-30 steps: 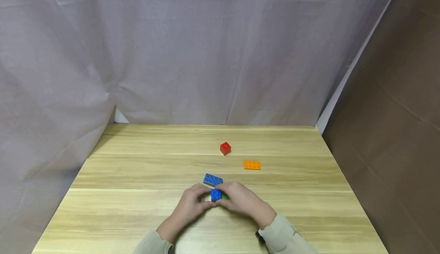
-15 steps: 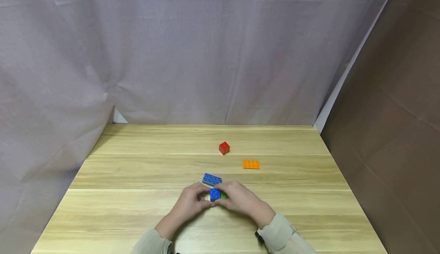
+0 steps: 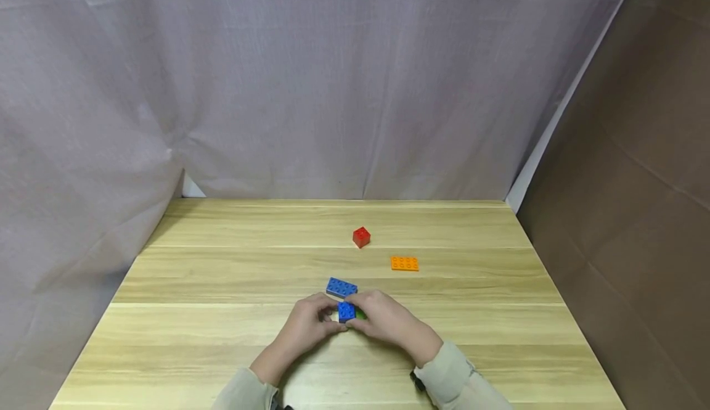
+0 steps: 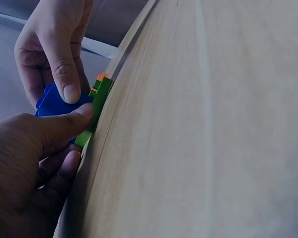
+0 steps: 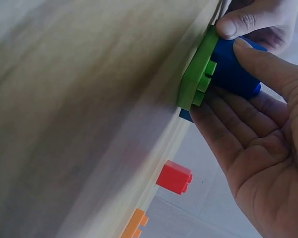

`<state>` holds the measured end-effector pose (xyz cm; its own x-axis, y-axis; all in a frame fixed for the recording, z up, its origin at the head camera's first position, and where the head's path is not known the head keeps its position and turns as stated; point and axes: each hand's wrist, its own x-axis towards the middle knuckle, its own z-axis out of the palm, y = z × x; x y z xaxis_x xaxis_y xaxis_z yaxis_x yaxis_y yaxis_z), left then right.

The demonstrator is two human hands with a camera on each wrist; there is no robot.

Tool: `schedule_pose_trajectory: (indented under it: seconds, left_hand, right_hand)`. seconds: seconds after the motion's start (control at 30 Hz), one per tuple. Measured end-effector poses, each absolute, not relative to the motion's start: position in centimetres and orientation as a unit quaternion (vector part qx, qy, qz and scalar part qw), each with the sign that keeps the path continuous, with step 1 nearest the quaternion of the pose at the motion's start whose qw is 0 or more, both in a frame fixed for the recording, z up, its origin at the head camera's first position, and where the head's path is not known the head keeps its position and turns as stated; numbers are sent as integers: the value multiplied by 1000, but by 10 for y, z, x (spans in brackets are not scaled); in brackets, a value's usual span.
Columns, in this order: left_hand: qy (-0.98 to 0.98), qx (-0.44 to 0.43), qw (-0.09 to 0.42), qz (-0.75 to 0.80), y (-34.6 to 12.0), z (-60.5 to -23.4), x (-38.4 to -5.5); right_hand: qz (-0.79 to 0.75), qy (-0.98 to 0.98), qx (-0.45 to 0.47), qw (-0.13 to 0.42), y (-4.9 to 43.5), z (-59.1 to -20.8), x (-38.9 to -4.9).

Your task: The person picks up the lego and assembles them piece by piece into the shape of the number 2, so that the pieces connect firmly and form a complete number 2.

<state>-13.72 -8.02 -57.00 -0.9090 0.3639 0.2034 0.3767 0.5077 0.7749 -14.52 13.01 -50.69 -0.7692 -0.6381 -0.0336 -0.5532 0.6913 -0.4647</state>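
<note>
Both hands meet over a small square blue brick (image 3: 346,312) on the table near me. It sits on a thin green plate (image 5: 193,79), whose bare studs stick out on the right side. My left hand (image 3: 309,320) pinches the green plate at its left end, the thumb also against the foot of the blue brick. From the right, my right hand (image 3: 387,322) grips the blue brick between thumb and fingers. Just beyond the fingers lies a longer blue brick (image 3: 341,287), close to the right fingertips. The fingers cover much of the green plate in the head view.
Farther back on the wooden table (image 3: 249,268) stand a red square brick (image 3: 361,237) and, to its right and nearer, a flat orange plate (image 3: 404,264). Grey cloth (image 3: 277,89) hangs behind the table; brown cloth (image 3: 621,151) hangs on the right.
The head view has shifted slightly. Both hands keep their places on the blue brick and green plate, with no clear movement, and the other pieces lie as before.
</note>
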Motion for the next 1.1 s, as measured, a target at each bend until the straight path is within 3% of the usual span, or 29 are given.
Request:
schedule_pose_trajectory:
  seconds: [1.1]
  left_hand:
    - [-866, -207, 5, -454, -79, -572, -136]
  right_hand:
    - [-230, 914, -321, 99, 134, -512, -146]
